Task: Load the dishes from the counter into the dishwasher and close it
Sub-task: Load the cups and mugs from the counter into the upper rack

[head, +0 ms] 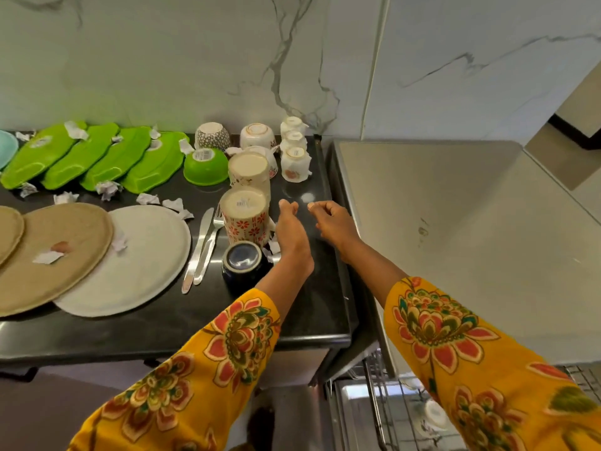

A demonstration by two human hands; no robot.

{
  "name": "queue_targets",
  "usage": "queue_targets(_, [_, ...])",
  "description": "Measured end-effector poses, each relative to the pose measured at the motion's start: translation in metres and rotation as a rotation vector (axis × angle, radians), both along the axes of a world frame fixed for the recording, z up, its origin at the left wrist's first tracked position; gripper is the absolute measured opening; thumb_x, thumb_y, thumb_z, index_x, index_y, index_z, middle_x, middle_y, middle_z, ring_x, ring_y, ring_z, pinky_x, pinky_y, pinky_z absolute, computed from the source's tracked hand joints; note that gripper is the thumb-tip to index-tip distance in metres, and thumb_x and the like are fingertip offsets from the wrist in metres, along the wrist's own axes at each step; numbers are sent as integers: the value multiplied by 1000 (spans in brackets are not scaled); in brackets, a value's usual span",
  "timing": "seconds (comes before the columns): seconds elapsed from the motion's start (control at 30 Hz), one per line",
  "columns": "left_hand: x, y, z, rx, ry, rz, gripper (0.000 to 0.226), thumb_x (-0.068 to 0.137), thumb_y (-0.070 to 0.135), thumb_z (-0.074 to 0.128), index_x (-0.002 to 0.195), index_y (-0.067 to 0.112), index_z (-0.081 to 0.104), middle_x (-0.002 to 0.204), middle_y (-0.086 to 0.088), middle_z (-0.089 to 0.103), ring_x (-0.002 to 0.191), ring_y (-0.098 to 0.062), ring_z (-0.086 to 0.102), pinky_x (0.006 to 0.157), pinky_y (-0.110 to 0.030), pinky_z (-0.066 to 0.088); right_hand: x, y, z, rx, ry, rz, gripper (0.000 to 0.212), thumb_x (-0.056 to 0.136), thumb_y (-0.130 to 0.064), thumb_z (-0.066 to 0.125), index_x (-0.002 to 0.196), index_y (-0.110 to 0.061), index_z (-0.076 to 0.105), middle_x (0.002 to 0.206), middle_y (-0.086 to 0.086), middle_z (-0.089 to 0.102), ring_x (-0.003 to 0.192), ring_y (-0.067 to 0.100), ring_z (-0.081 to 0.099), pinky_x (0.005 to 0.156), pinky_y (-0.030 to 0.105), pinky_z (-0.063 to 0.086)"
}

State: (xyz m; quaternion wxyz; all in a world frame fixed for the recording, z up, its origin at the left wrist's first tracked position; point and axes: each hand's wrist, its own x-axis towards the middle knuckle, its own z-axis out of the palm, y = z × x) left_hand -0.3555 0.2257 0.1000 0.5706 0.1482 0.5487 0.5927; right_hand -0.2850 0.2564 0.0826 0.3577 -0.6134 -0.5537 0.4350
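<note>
While reaching over the right end of the black counter [162, 327], left hand [292, 229] hovering just right of the red-flowered mug [245, 216], fingers loosely curled, pinching nothing visible. Right hand [331, 219] further right of that mug, near the counter's edge, fingers bent and relaxed, holding nothing. Both sleeves yellow with a red floral print. Standing upside down, the red-flowered mug; just behind it a second inverted mug [248, 169], and just in front a dark blue cup [244, 262], also inverted. Left of the mug, touching side by side, a knife [196, 249] and a fork [209, 245]. Further left, a white plate [140, 262] overlapped by tan plates [55, 255]. Behind and left of the mug, a green bowl [205, 166] and a row of green leaf-shaped trays [94, 154], with crumpled paper scraps [107, 189] scattered around. Behind and right of the mug, three small white cups [294, 148] in a line. Well right and below the mug, an open dishwasher rack [403, 418] with one white cup [434, 415] inside.
</note>
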Motion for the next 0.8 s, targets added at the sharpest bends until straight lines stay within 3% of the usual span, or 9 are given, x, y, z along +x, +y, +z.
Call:
queue_targets(0.13, [-9,32,4,-1,-15,34,47,101,41,33,134,12,51,140,-3,48,129,-17,43,103,-26,31,-16,44,7,-9,-36,-8,43,93,-37,53,129,-13,52,124,6,58,112,19,55,95,33,46])
queue_targets(0.27, [-11,58,10,9,-74,83,46,98,43,38,130,14,54,132,-9,55,121,-21,50,109,-40,37,-28,75,16,50,-54,1,55,92,-29,58,140,-11,38,139,10,48,126,23,46,94,28,38])
queue_targets(0.33, [-13,70,11,14,-85,85,43,100,39,37,129,12,54,128,-5,56,118,-17,50,108,-33,35,-31,89,18,74,-87,10,60,91,-26,60,143,-10,33,144,12,42,131,25,41,96,28,36])
queue_targets(0.53, [-19,96,9,-10,-120,107,32,102,30,35,124,16,53,108,4,50,106,-9,43,94,-24,32,-40,128,21,85,-217,86,63,86,-20,65,140,-7,34,142,12,43,131,26,41,105,35,34])
queue_targets(0.67, [-21,103,7,-50,-127,115,25,101,32,38,81,32,53,86,14,55,97,-7,50,89,-24,35,-48,153,10,148,-370,149,69,75,-32,72,136,-16,42,136,10,49,124,27,48,102,42,41])
queue_targets(0.73, [-21,103,8,-57,-148,103,24,100,32,39,81,29,53,86,14,55,89,-3,51,88,-24,35,-49,160,4,149,-487,185,75,80,-33,70,142,-12,34,145,14,38,132,29,38,107,41,34])
queue_targets(0.8, [-21,101,8,-51,-147,82,20,99,31,40,87,27,55,88,13,57,88,-3,51,87,-24,37,-49,163,-1,187,-555,169,71,80,-34,70,139,-10,38,141,17,39,129,33,40,105,41,35])
